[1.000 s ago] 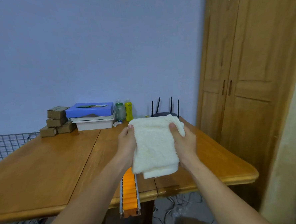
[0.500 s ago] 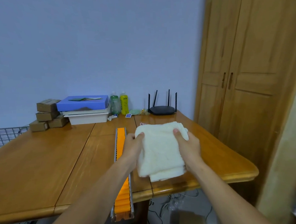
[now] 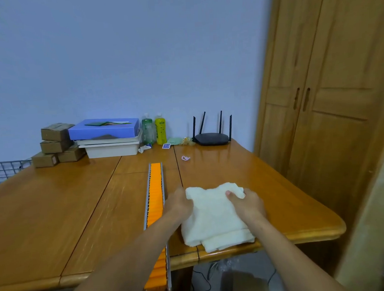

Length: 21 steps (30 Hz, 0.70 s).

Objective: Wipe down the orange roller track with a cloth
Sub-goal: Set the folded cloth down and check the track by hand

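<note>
On the wooden table (image 3: 55, 210), the left hand (image 3: 179, 205) and right hand (image 3: 247, 203) grip the folded white cloth (image 3: 213, 222) just beside the orange roller track (image 3: 155, 192); the left forearm hides the track's middle.

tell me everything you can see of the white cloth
The white cloth is a thick, fluffy towel folded in layers, a hemmed band at its near end. It lies on the table by the front edge, right of the orange roller track, not on it. The left hand and right hand each grip a far corner.
</note>
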Each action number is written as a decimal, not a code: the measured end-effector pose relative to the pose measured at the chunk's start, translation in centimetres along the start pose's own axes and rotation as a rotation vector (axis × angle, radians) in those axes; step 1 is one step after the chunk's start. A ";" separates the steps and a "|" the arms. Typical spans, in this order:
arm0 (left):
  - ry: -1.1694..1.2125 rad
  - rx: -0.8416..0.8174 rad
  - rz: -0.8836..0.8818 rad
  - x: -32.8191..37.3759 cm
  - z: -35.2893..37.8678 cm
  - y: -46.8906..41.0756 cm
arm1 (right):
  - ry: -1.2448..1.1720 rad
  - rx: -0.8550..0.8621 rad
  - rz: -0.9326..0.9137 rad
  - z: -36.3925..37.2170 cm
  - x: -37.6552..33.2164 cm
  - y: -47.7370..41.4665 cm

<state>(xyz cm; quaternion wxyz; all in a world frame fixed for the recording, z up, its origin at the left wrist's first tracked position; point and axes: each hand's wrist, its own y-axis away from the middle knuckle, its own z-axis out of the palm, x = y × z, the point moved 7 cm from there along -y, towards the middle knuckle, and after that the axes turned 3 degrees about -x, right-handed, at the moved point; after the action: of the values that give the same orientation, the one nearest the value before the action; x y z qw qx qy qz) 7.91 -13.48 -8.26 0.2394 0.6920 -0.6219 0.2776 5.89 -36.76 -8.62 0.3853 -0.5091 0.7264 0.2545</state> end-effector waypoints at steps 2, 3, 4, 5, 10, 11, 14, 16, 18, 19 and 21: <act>-0.086 0.006 0.008 -0.1 0.2 -0.2 | 0.146 -0.021 0.016 0.4 0.2 -0.2; -0.114 0.005 0.006 -0.1 0.2 -0.2 | 0.210 -0.036 0.018 0.7 0.2 -0.3; -0.134 0.007 0.006 -0.2 0.2 -0.4 | 0.264 -0.050 0.019 0.9 0.2 -0.4; -0.145 0.007 0.004 -0.3 0.2 -0.5 | 0.316 -0.057 0.017 1.1 0.1 -0.5; -0.133 0.042 0.053 -0.4 -1.5 -1.2 | 0.673 0.115 -0.105 0.9 -1.6 -0.8; -0.120 0.051 0.077 -0.5 -2.1 -1.5 | 0.728 0.165 -0.169 0.9 -2.6 -0.7; -0.089 0.107 0.106 -1.5 -4.3 -2.6 | 0.758 0.206 -0.324 1.8 -5.9 -0.7; -0.093 0.139 0.116 -2.4 -5.7 -3.6 | 0.694 0.160 -0.378 3.0 -7.8 -1.1; -0.151 0.148 0.125 -3.3 -7.0 -4.7 | 0.606 0.093 -0.461 4.8 -9.5 -1.6; -0.183 0.143 0.129 -3.7 -7.4 -5.2 | 0.568 0.050 -0.512 5.8 -10.2 -1.7; -0.251 0.125 0.120 -4.5 -8.4 -6.6 | 0.522 -0.054 -0.610 8.3 -11.5 -2.1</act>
<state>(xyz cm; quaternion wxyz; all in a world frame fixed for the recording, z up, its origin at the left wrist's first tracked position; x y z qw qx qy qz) 13.39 -3.79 -5.07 0.0990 0.6964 -0.6687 0.2410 12.46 -24.93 -3.86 0.2322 -0.7588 0.6084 0.0092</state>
